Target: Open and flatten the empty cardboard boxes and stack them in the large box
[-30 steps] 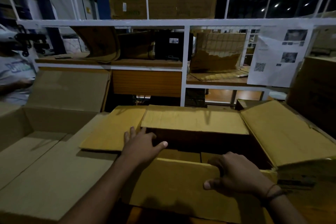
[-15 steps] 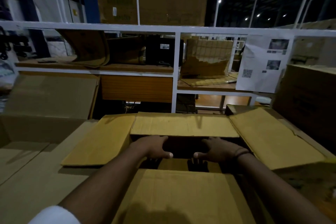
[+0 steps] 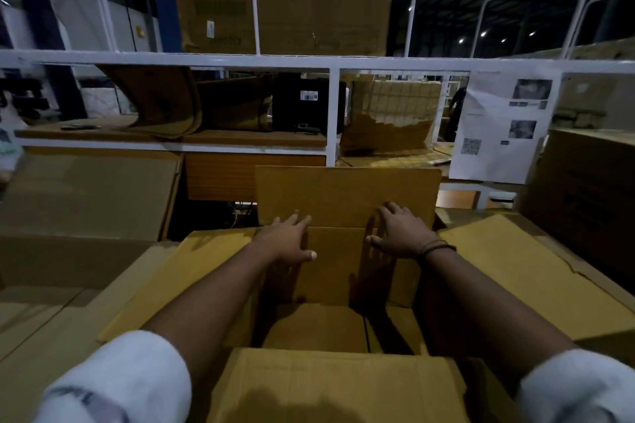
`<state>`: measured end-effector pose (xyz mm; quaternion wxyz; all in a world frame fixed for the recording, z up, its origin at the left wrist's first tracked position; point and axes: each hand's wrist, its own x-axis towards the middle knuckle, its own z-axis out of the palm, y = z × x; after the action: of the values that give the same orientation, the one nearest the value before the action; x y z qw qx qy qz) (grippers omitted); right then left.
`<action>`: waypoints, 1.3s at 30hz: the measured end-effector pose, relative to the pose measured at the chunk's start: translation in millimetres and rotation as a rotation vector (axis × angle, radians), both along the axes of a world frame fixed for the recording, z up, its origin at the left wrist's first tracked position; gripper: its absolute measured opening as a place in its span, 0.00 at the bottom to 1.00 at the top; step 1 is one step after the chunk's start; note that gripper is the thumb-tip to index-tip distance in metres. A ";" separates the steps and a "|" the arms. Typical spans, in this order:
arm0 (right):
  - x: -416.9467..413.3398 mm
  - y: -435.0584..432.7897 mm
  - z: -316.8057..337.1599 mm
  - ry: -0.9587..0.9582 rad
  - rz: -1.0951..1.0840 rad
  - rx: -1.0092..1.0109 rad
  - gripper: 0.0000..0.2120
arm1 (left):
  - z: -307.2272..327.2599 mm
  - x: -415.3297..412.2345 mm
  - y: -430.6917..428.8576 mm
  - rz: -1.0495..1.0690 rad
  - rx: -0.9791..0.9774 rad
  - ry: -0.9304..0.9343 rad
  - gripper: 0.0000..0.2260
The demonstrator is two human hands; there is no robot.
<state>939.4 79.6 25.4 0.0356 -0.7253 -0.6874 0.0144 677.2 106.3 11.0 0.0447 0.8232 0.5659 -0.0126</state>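
**Both grips flat on the far flap of an open carton**

Little writing can be read. The white paper sheet [image 3: 498, 127] hanging from the white metal shelf frame [image 3: 240, 62] carries a QR code and small photos, but its text is too small to make out. The large brown carton on the top shelf [image 3: 309, 17] has a small white label and dark print, both illegible. The black box [image 3: 302, 103] on the shelf below has a white barcode sticker.

The open brown cardboard box [image 3: 335, 268] sits straight ahead, between the person's forearms. Its far flap [image 3: 347, 189] stands upright, and its side flaps are folded outward. The left grip [image 3: 287, 240] is wide, with straight fingers touching the fold at the flap's base and the thumb stretched out. The right grip [image 3: 402, 233] is also wide. It presses flat on the lower part of the flap and holds nothing. A larger open cardboard box [image 3: 86, 203] lies to the left.
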 end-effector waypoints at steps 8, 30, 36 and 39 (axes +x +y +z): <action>15.1 21.3 -54.5 -0.057 -0.008 -0.071 0.48 | -43.5 4.3 33.7 0.055 -0.079 0.043 0.45; 5.7 -3.0 -39.3 0.134 -0.036 0.067 0.41 | -30.9 12.3 -26.4 0.088 -0.032 -0.341 0.35; -14.2 -51.3 -18.3 0.201 -0.042 0.166 0.36 | -26.9 3.2 -75.1 0.043 -0.059 -0.327 0.30; -23.5 -77.5 -23.9 0.249 -0.039 0.169 0.35 | -30.9 4.2 -104.0 0.039 -0.083 -0.327 0.27</action>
<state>915.9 2.1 1.5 0.1819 -0.7256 -0.6621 0.0458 681.4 2.3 -19.8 0.1703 0.8007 0.5657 0.0992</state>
